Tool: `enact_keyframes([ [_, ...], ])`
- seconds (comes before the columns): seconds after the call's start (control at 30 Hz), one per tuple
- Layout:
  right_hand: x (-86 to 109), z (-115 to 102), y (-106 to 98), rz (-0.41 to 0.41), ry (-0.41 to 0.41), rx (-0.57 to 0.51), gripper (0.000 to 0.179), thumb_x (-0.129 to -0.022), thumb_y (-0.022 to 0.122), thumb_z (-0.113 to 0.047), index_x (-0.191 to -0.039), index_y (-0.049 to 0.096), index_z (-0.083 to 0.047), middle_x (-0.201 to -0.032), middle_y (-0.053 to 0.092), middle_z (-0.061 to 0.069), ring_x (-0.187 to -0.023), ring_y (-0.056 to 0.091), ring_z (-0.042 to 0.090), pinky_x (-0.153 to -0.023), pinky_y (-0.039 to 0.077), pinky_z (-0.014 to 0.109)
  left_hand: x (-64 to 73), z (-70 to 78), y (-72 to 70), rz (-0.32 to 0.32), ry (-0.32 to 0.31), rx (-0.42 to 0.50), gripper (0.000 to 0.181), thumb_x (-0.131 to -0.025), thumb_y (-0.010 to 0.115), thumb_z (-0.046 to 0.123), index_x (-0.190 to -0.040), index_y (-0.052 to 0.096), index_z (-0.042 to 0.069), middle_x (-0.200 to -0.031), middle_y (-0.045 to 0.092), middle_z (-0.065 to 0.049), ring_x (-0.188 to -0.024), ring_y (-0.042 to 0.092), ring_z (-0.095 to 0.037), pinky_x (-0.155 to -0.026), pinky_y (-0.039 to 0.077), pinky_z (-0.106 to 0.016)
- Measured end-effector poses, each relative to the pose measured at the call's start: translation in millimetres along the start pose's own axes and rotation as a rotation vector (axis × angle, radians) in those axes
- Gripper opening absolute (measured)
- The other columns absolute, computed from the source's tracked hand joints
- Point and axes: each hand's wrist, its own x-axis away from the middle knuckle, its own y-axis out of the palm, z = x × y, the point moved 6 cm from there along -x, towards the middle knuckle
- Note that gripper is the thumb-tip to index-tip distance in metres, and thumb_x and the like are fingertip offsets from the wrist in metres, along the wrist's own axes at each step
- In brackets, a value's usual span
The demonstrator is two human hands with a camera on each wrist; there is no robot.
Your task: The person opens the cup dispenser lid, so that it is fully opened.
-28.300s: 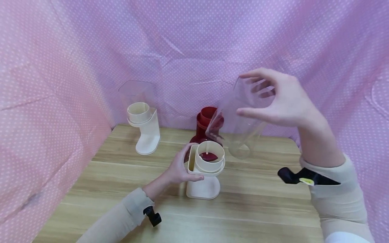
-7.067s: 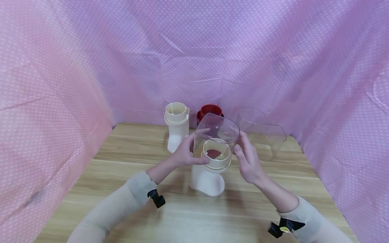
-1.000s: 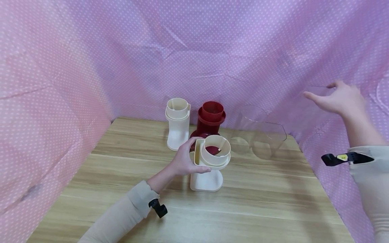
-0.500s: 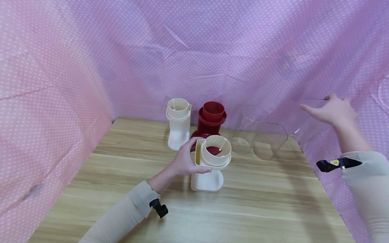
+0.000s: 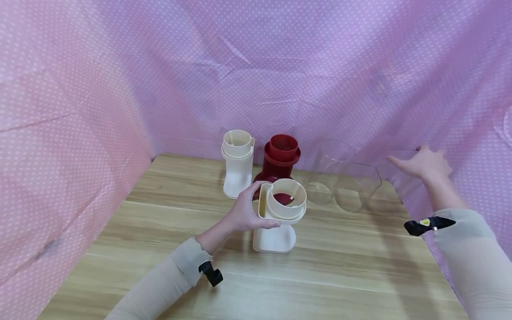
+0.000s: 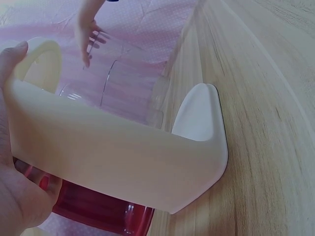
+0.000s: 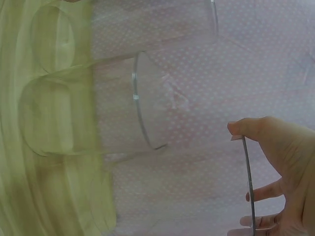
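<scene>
My left hand (image 5: pixel 242 213) grips the upper back of a cream plastic stand (image 5: pixel 276 240), which has a round collar on top and a flat foot on the table. In the left wrist view the stand's tall back (image 6: pixel 98 142) fills the middle. At the back right, my right hand (image 5: pixel 426 164) holds a clear plastic container (image 7: pixel 187 191) by its top rim, thumb on one side and fingers on the other. Two like clear containers, a nearer one (image 5: pixel 354 191) and a farther one (image 5: pixel 328 171), stand upright just left of it.
A second cream stand (image 5: pixel 238 171) and a dark red stand (image 5: pixel 278 164) are at the back of the wooden table (image 5: pixel 340 275). The red one is partly hidden behind the cream stand in front. A pink dotted cloth (image 5: pixel 192 89) hangs round the back and sides.
Since seven seconds ago, the clear container has come off the front cream stand. Over the last second my right hand has lowered it and moved left towards the other two. My left hand keeps its grip.
</scene>
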Motion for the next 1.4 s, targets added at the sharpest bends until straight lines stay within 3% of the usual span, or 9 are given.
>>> enact_keyframes([
  [0.4, -0.5, -3.4, 29.6, -0.041, -0.001, -0.001, 0.133, -0.088, 0.047, -0.091, -0.157, 0.013, 0.018, -0.145, 0.010, 0.066, -0.130, 0.023, 0.083, -0.100, 0.038, 0.086, -1.5, -2.0, -2.8, -0.009, -0.003, -0.009, 0.097, -0.061, 0.099, 0.032, -0.145, 0.054, 0.014, -0.135, 0.066, 0.001, -0.125, 0.063, -0.017, -0.107, 0.056, -0.035],
  [0.6, -6.0, 2.4, 43.7, -0.060, -0.016, -0.018, 0.127, -0.090, 0.047, -0.088, -0.157, 0.019, 0.016, -0.147, 0.021, 0.061, -0.130, 0.030, 0.079, -0.102, 0.040, 0.083, -1.3, -1.1, -2.5, -0.006, -0.001, -0.016, 0.097, -0.060, 0.099, 0.032, -0.145, 0.054, 0.013, -0.135, 0.066, 0.000, -0.125, 0.063, -0.017, -0.107, 0.057, -0.039],
  [0.7, -8.4, 4.2, 51.3, -0.064, -0.043, -0.037, 0.119, -0.094, 0.048, -0.084, -0.158, 0.024, 0.014, -0.149, 0.027, 0.056, -0.131, 0.031, 0.077, -0.105, 0.037, 0.083, -1.5, -0.5, -2.3, -0.003, -0.001, -0.022, 0.097, -0.060, 0.099, 0.032, -0.145, 0.054, 0.014, -0.135, 0.066, 0.001, -0.125, 0.063, -0.017, -0.107, 0.057, -0.041],
  [0.9, -12.1, 7.5, 67.2, -0.081, -0.054, -0.073, 0.113, -0.096, 0.045, -0.082, -0.162, 0.022, 0.008, -0.152, 0.024, 0.055, -0.136, 0.023, 0.079, -0.108, 0.030, 0.085, -1.0, 0.0, -1.2, -0.003, -0.007, -0.022, 0.098, -0.060, 0.099, 0.032, -0.144, 0.054, 0.013, -0.135, 0.066, 0.000, -0.126, 0.063, -0.018, -0.108, 0.056, -0.044],
  [1.1, -10.0, 7.6, 75.9, -0.044, -0.058, -0.124, 0.107, -0.099, 0.041, -0.080, -0.158, 0.025, 0.008, -0.147, 0.025, 0.059, -0.130, 0.030, 0.076, -0.101, 0.041, 0.080, 1.1, -0.2, 0.5, 0.010, -0.011, -0.015, 0.098, -0.061, 0.099, 0.031, -0.146, 0.053, 0.012, -0.136, 0.066, -0.001, -0.127, 0.062, -0.019, -0.109, 0.056, -0.045],
  [1.23, -7.2, 3.5, 78.8, -0.045, -0.091, -0.137, 0.096, -0.104, 0.036, -0.072, -0.156, 0.026, 0.008, -0.146, 0.020, 0.062, -0.133, 0.022, 0.077, -0.093, 0.044, 0.081, 1.2, 0.1, 0.1, 0.016, -0.011, -0.014, 0.098, -0.061, 0.099, 0.031, -0.146, 0.054, 0.014, -0.137, 0.066, -0.001, -0.128, 0.062, -0.019, -0.109, 0.056, -0.045],
  [1.3, -5.2, 4.4, 78.0, -0.041, -0.099, -0.153, 0.088, -0.106, 0.035, -0.064, -0.157, 0.027, 0.008, -0.147, 0.019, 0.062, -0.128, 0.029, 0.076, -0.087, 0.049, 0.076, 0.7, 0.1, 0.4, 0.016, 0.002, -0.008, 0.097, -0.061, 0.099, 0.030, -0.146, 0.054, 0.014, -0.137, 0.066, -0.002, -0.128, 0.062, -0.020, -0.108, 0.056, -0.048],
  [1.4, -3.6, 9.4, 77.6, -0.039, -0.110, -0.172, 0.076, -0.108, 0.035, -0.050, -0.157, 0.029, 0.008, -0.149, 0.020, 0.060, -0.129, 0.030, 0.075, -0.092, 0.049, 0.075, 0.7, -1.9, 1.0, 0.006, 0.017, 0.024, 0.097, -0.062, 0.099, 0.027, -0.147, 0.054, 0.013, -0.138, 0.066, -0.004, -0.128, 0.062, -0.022, -0.109, 0.055, -0.048],
])
